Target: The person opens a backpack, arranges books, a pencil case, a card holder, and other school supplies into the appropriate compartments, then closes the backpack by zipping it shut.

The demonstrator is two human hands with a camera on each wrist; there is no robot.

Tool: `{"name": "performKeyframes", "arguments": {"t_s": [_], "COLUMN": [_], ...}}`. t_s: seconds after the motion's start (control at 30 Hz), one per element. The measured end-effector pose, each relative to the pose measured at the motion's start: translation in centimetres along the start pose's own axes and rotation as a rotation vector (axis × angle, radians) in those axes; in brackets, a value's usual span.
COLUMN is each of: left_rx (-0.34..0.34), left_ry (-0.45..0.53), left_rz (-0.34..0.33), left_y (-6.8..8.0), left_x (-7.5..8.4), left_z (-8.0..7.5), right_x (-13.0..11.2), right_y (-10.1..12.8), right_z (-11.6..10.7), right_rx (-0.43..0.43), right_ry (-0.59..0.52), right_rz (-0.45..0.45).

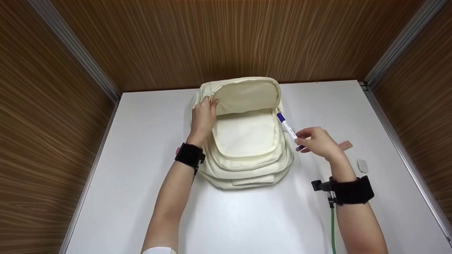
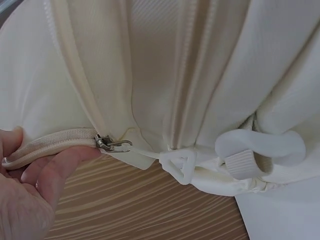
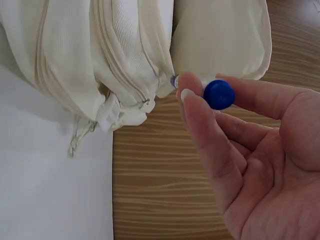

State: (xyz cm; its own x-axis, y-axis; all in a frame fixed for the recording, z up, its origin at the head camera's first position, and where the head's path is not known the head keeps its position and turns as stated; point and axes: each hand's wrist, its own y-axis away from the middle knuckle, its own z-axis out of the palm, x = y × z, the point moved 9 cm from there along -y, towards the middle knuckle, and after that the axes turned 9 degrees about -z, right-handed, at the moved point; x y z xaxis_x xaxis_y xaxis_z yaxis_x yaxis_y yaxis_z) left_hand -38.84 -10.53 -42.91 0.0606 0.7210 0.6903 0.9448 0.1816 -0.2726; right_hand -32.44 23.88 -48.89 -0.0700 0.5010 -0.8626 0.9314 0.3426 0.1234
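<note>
A cream-coloured fabric backpack point(image 1: 247, 141) lay flat on the white table point(image 1: 141, 197), its main compartment unzipped and its top flap folded back toward the wood-grain wall point(image 1: 226, 38).

The left hand point(image 1: 204, 116) gripped the open edge of the backpack at the far left corner of the opening. Its fingers point(image 2: 60, 162) were curled round the zipper tape, with the thumb on the opposite side of the fabric. In the left wrist view, a small metal zipper slider point(image 2: 107, 144) sat just beyond the fingertips, touching the end of the pinched edge. A white plastic strap buckle point(image 2: 260, 150) hung further along the same side, apart from the fingers.

The right hand point(image 1: 319, 143) held a white marker pen with a blue cap point(image 1: 289, 129) in a pinch between the thumb and the fingers point(image 3: 200, 125). The pen pointed away from the fingers toward the right rim of the backpack opening, and its far end lay just beside that rim; contact could not be confirmed. In the right wrist view, the round blue end point(image 3: 219, 94) of the pen faced the camera.

Behind the right hand, a small tan rectangular tag point(image 1: 346, 145) and a small white eraser-like block point(image 1: 362, 165) lay on the table, apart from the fingers.
</note>
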Motion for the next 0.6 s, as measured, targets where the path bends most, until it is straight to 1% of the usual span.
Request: {"name": "performKeyframes", "arguments": {"t_s": [0.07,0.13,0.3,0.43,0.53,0.6], "left_rx": [0.002,0.000,-0.017,-0.008,0.000,-0.003], "left_ry": [0.016,0.028,0.054,0.056,0.055,0.058], "left_rz": [-0.008,-0.018,-0.039,-0.041,-0.037,-0.036], "left_y": [-0.1,-0.2,-0.2,-0.4,-0.5,-0.5], "left_x": [0.0,-0.1,-0.4,-0.5,-0.6,-0.7], "left_z": [-0.1,0.0,0.1,-0.1,-0.2,-0.1], "right_x": [-0.5,-0.8,-1.4,-1.7,-1.9,-2.0], "right_y": [-0.4,-0.6,-0.3,-0.3,-1.0,-1.7], "right_z": [0.7,1.0,1.1,1.5,2.2,2.8], "right_rx": [-0.014,-0.009,0.040,0.066,0.077,0.079], "right_ry": [-0.010,-0.016,-0.019,0.011,0.037,0.035], "right_rz": [-0.017,-0.024,-0.032,-0.032,-0.036,-0.042]}}
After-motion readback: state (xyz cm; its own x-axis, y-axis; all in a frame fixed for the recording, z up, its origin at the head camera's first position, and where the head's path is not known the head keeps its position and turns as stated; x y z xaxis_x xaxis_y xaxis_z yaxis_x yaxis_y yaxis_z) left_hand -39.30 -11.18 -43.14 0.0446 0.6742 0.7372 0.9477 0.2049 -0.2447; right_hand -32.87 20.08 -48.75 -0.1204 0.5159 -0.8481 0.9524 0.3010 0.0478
